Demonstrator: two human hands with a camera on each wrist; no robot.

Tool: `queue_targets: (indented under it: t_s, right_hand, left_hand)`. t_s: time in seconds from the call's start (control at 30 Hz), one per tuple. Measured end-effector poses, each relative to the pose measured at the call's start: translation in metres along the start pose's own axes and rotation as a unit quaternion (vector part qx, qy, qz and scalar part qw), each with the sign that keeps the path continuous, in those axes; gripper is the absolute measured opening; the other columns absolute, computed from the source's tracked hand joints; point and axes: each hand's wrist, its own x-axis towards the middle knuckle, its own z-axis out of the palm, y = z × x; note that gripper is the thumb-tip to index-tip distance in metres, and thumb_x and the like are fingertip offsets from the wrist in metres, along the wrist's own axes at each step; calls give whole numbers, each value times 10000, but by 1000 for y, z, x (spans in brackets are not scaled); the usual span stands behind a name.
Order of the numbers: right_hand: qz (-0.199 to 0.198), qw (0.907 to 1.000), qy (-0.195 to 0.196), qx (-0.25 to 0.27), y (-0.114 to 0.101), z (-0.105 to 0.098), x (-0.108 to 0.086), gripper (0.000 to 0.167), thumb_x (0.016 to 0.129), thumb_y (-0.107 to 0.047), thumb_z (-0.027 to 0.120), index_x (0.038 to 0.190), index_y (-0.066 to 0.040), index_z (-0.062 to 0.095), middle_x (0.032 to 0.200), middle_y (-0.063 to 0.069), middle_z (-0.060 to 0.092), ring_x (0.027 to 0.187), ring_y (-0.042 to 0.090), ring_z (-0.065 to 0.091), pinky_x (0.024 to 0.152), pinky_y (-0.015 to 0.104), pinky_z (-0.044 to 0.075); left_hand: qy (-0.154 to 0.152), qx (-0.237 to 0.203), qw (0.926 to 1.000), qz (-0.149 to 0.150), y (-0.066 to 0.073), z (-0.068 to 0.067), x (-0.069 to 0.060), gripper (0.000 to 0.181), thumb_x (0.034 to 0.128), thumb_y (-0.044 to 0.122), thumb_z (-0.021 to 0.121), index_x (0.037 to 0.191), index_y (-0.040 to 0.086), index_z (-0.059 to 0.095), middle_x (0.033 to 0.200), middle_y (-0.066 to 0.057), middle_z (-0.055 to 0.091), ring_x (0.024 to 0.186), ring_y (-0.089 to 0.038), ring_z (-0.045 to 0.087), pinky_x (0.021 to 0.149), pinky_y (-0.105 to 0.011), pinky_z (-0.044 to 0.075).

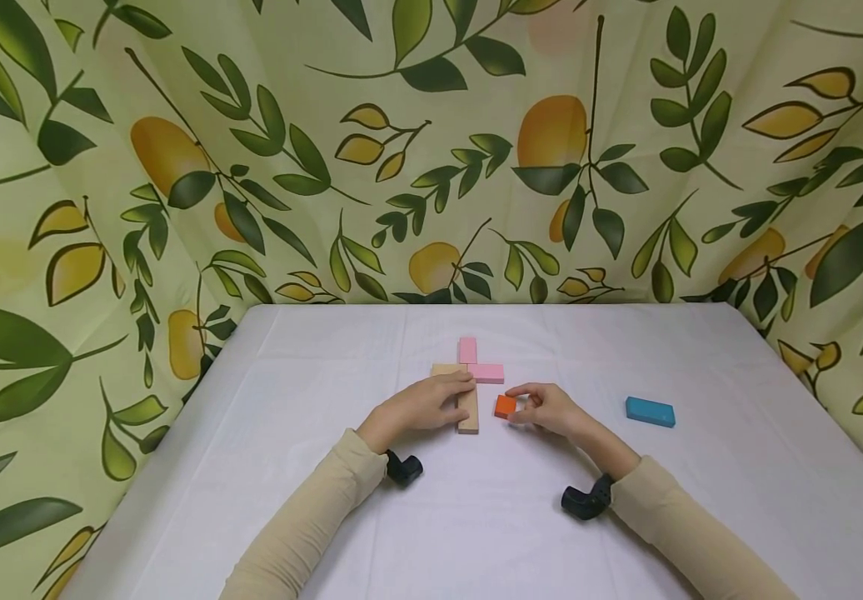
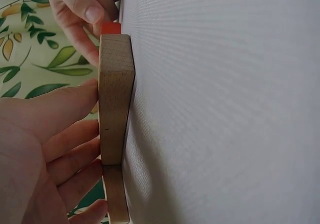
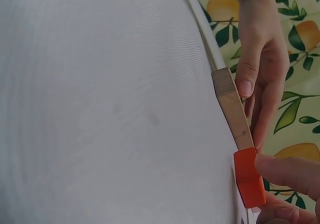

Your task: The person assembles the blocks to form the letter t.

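Flat on the table lie two natural wood blocks, one lengthwise (image 1: 468,421) and one crosswise (image 1: 445,368) at its far end. My left hand (image 1: 426,403) rests over them, its fairly straight fingers touching their tops in the left wrist view. Two pink blocks adjoin them: one upright in line (image 1: 467,350), one pointing right (image 1: 487,373). Just right of the long wood block, a small orange block (image 1: 505,407) sits between the thumb and index finger of my right hand (image 1: 551,410), which pinches it on the table.
A blue block (image 1: 650,412) lies apart on the right side of the white-covered table (image 1: 476,533). Black wrist cameras (image 1: 587,500) sit on both wrists. Behind the table hangs a leaf-and-fruit patterned cloth (image 1: 431,200).
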Motion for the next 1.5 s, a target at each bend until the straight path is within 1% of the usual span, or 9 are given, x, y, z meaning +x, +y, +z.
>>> queue_targets:
  t_s: [0.17, 0.37, 0.63, 0.9, 1.1, 1.5]
  right_hand:
    - [-61, 10000, -46, -44, 0, -1, -1, 500, 807, -116, 747, 1256, 43, 592, 577, -64, 394, 531, 70, 358, 477, 185, 277]
    - [-75, 9999, 31, -134, 3, 0, 1, 479, 804, -102, 748, 1238, 42, 606, 580, -54, 389, 544, 83, 365, 481, 186, 277]
    - [-22, 9997, 109, -215, 5, 2, 3, 456, 805, -98, 747, 1220, 43, 620, 576, -53, 382, 548, 90, 369, 483, 186, 282]
    - [253, 9994, 222, -92, 4, 2, 3, 457, 808, -115, 750, 1231, 13, 629, 598, -44, 381, 550, 103, 362, 475, 191, 279]
    - [265, 9994, 239, 5, 3, 2, 2, 463, 801, -114, 757, 1227, 17, 630, 592, -50, 381, 539, 94, 353, 468, 190, 275]
    - [222, 9995, 196, 96, 0, 4, -2, 471, 800, -117, 758, 1225, 33, 624, 597, -52, 380, 553, 92, 358, 484, 195, 286]
  left_hand:
    - [-2, 28, 10000, -36, 1, -1, -1, 530, 960, 307, 578, 1444, 126, 456, 1563, -14, 385, 1483, -187, 318, 1216, -390, 300]
    - [82, -18, 10000, 5, 0, 0, -1, 524, 958, 292, 582, 1437, 118, 464, 1554, -27, 399, 1477, -198, 333, 1212, -398, 306]
    - [65, -34, 10000, -5, 0, 1, -1, 526, 958, 293, 581, 1439, 118, 462, 1556, -22, 396, 1478, -197, 330, 1211, -398, 309]
    - [55, 8, 10000, -17, 1, 0, -2, 525, 958, 298, 580, 1440, 126, 462, 1559, -22, 391, 1476, -196, 334, 1210, -399, 310]
    - [49, -36, 10000, -32, 1, 0, -1, 521, 959, 293, 581, 1437, 123, 466, 1558, -24, 393, 1479, -200, 328, 1213, -400, 305]
    - [79, 33, 10000, -6, 0, 2, 0, 518, 960, 298, 578, 1435, 123, 468, 1556, -34, 395, 1472, -208, 341, 1208, -404, 311]
